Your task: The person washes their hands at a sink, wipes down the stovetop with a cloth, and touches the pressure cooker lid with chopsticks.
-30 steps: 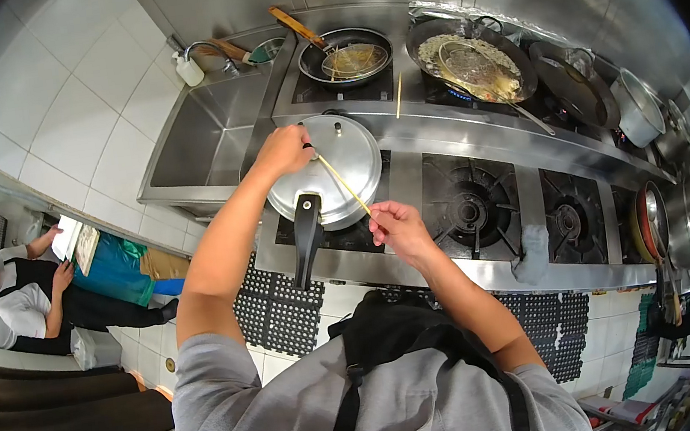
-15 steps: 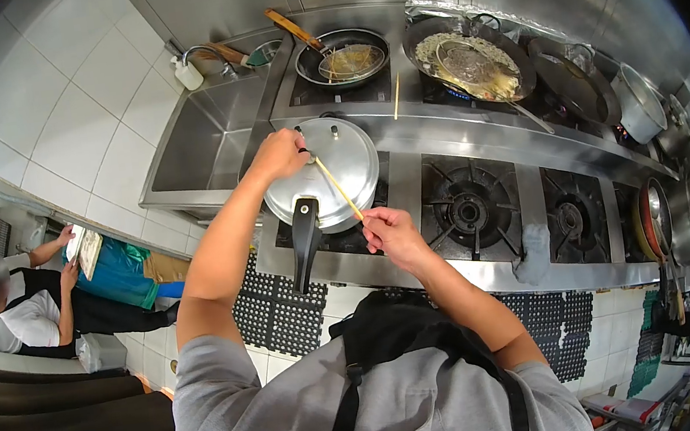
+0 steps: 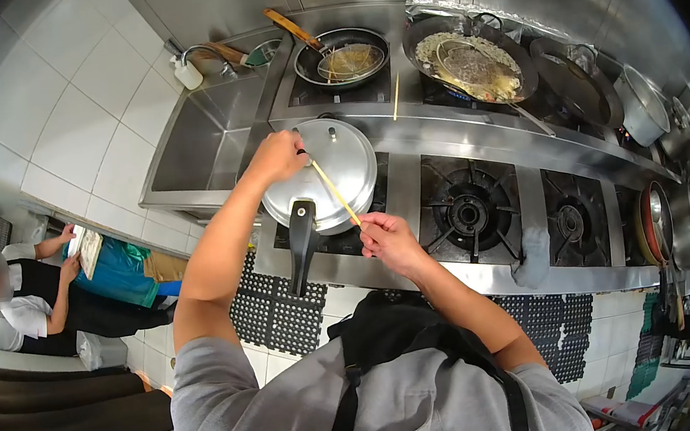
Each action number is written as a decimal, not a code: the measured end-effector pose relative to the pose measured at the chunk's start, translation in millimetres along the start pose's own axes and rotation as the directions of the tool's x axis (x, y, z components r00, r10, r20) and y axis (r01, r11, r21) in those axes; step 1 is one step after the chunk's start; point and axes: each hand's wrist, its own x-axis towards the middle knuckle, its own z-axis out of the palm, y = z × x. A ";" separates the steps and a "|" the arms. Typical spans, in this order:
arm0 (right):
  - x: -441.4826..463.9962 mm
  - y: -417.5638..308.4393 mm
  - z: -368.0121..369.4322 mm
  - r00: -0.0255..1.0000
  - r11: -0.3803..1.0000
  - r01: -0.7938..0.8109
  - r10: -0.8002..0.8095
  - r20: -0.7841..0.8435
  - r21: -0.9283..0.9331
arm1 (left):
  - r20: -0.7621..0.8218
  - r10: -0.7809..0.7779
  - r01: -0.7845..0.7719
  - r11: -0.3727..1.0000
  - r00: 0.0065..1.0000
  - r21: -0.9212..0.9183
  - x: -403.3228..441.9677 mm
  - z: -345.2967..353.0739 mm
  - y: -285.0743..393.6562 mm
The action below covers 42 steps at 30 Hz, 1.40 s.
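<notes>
A silver pressure cooker (image 3: 340,173) with its lid on sits on the front left burner, its black handle (image 3: 303,242) pointing towards me. My left hand (image 3: 278,157) is over the left of the lid, fingers closed on a small black knob (image 3: 304,152) there, partly hidden by them. Between the fingers of my right hand (image 3: 389,240), at the cooker's near right side, is a thin wooden chopstick (image 3: 335,189). It slants over the lid, its far tip at the knob. A second chopstick (image 3: 397,95) lies on the raised back ledge.
Behind stand a frying pan (image 3: 306,69) holding a strainer, a wok (image 3: 414,43) of bubbling food over a lit flame, and more pans. A sink (image 3: 198,143) is at left. A grey cloth (image 3: 533,257) hangs on the stove's front edge. Another person (image 3: 40,292) works at far left.
The chopstick and my right hand have shifted very slightly left. My left hand stays at the knob, and the cooker has barely moved in view.
</notes>
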 end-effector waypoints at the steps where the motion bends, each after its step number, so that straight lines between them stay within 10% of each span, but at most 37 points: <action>1: -1.5 -2.6 2.3 0.999 0.999 0.032 -0.032 0.026 0.015 | 0.004 0.027 -0.027 0.999 1.000 0.021 1.3 -0.3 -0.1; 12: -30.7 -13.9 -33.7 0.972 0.937 0.198 -0.225 -0.063 -0.289 | -0.332 -0.021 -0.022 0.992 0.943 -0.127 -53.1 -88.7 -2.5; 20: -56.4 -10.2 -81.2 0.988 0.897 0.128 -0.151 -0.021 -0.424 | -0.546 -0.446 0.248 0.883 0.709 -0.399 -221.7 -103.5 -81.9; 34: 15.4 -20.2 -43.4 0.935 0.635 0.285 -0.350 0.061 -0.718 | -0.338 -0.789 0.644 0.615 0.514 -0.455 -370.4 37.4 -56.4; 42: -25.3 -32.2 -79.5 0.978 0.903 0.180 -0.207 -0.027 -0.391 | -0.279 -0.790 0.577 0.596 0.546 -0.558 -369.0 25.2 -21.2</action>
